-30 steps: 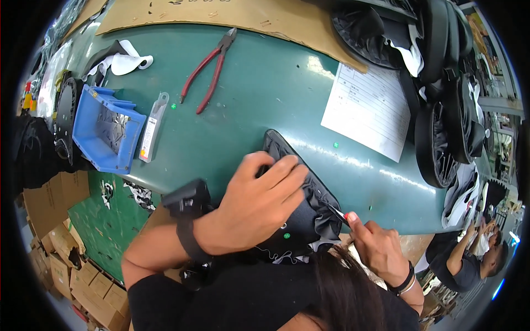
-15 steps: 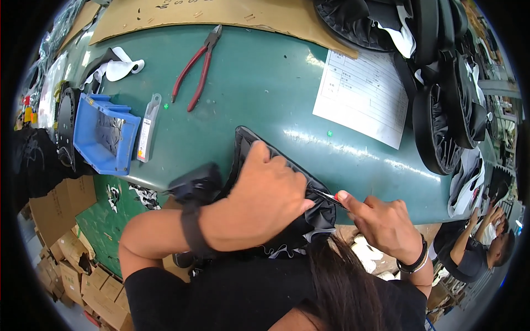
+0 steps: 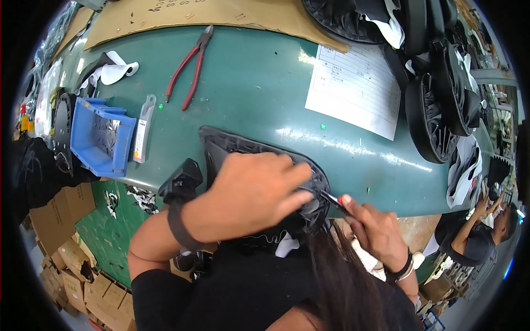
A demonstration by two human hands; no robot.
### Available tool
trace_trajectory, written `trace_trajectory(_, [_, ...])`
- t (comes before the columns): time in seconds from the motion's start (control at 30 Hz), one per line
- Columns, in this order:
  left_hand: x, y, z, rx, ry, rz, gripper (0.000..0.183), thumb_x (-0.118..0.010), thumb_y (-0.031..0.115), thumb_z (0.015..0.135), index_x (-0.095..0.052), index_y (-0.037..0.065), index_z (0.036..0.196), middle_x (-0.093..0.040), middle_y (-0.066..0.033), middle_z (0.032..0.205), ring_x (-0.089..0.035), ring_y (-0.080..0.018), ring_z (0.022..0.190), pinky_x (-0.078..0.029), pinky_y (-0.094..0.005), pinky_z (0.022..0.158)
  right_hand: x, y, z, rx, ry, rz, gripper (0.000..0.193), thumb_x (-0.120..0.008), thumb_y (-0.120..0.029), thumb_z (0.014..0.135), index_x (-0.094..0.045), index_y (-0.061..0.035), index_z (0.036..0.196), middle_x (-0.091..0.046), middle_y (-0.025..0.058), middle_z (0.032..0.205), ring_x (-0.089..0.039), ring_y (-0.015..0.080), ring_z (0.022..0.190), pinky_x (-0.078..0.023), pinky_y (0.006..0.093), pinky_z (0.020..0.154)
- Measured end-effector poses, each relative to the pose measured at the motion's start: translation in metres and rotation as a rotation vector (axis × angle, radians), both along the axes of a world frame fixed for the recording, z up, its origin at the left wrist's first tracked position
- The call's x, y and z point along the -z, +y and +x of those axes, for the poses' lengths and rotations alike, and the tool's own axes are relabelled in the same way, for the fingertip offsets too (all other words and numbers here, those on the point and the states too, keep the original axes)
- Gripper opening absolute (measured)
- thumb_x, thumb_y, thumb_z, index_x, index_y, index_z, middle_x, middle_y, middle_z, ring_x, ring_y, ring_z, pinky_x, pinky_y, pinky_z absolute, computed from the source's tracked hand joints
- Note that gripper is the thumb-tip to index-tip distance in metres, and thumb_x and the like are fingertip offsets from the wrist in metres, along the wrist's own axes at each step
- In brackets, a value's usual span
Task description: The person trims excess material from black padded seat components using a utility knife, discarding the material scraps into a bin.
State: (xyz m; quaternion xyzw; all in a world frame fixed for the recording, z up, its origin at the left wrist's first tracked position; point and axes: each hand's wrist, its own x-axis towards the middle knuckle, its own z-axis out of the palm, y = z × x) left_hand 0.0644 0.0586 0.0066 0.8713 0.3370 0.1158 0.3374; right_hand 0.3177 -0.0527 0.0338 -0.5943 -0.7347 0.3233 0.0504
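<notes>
A black, padded, curved-edge piece (image 3: 265, 144) with gathered lining lies at the table's near edge, close to my body. My left hand (image 3: 259, 185) is over it, fingers bent and closed on the black lining near its right end; the fingertips are partly hidden. My right hand (image 3: 375, 229) grips a slim utility knife (image 3: 342, 207) with a red part under the thumb. The knife's narrow metal tip points left and reaches the lining beside my left fingers. A loose white scrap (image 3: 286, 244) hangs below the piece.
Red-handled cutting pliers (image 3: 193, 71), a clear slim case (image 3: 144, 129) and a blue bin (image 3: 103, 163) lie on the green table (image 3: 248, 88). A printed sheet (image 3: 353, 91) and stacked black padded pieces (image 3: 422, 121) are at right. Cardboard (image 3: 210, 14) lines the back. A co-worker (image 3: 477, 240) sits far right.
The black piece has turned, its far-left corner shifting left, and more of its far edge shows. My left hand has moved slightly and closed on the lining; the right hand has dropped slightly with the knife.
</notes>
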Motion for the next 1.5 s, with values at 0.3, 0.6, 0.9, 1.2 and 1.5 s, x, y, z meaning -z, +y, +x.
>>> trace_trajectory(0.3, [0.009,0.016,0.004,-0.29,-0.859,-0.551,0.027,-0.068,0.005,0.078,-0.049,0.002,0.06,-0.042,-0.0032,0.07,-0.051,-0.0169,0.083,-0.042,-0.033,0.068,0.008,-0.014,-0.007,0.057,0.056,0.165,0.057,-0.068,-0.004,0.083,-0.05,-0.0101,0.137,-0.063,0.0197,0.083,-0.061,0.0413,0.069,-0.049,0.0441,0.06])
trace_trajectory(0.6, [0.015,0.005,0.014,-0.033,-0.06,0.288,0.021,-0.075,0.019,0.076,-0.061,0.003,0.074,-0.059,-0.0074,0.079,-0.053,-0.0259,0.072,-0.042,-0.035,0.061,-0.007,0.022,-0.028,0.041,-0.169,0.026,0.054,-0.067,-0.007,0.085,-0.049,-0.0093,0.136,-0.062,0.0159,0.072,-0.06,0.0388,0.062,-0.046,0.0463,0.059])
trace_trajectory(0.9, [0.032,0.032,-0.015,-0.494,-1.016,-0.699,0.026,-0.07,0.011,0.079,-0.052,-0.001,0.065,-0.055,-0.0066,0.072,-0.047,-0.0148,0.065,-0.038,-0.0281,0.061,0.018,-0.03,-0.041,0.216,0.037,0.147,0.056,-0.069,-0.009,0.085,-0.049,-0.011,0.138,-0.066,0.0163,0.082,-0.062,0.0382,0.064,-0.048,0.0454,0.06])
trace_trajectory(1.2, [-0.011,0.023,-0.036,-0.52,-0.61,-0.679,0.007,-0.061,0.001,0.082,-0.055,-0.002,0.081,-0.067,-0.0154,0.099,-0.064,-0.0161,0.088,-0.049,-0.0278,0.076,0.011,0.085,-0.024,-0.164,-0.07,0.068,0.044,-0.065,-0.015,0.087,-0.056,-0.011,0.13,-0.069,0.0141,0.091,-0.063,0.0353,0.07,-0.048,0.0407,0.06])
trace_trajectory(1.5, [0.016,0.036,-0.014,-0.338,-0.206,-0.065,0.022,-0.074,0.016,0.075,-0.058,0.007,0.064,-0.055,-0.006,0.079,-0.054,-0.0239,0.081,-0.04,-0.0365,0.08,0.022,0.061,-0.03,-0.045,0.042,-0.011,0.054,-0.068,-0.014,0.087,-0.049,-0.0118,0.138,-0.063,0.014,0.073,-0.062,0.0362,0.061,-0.048,0.0423,0.055])
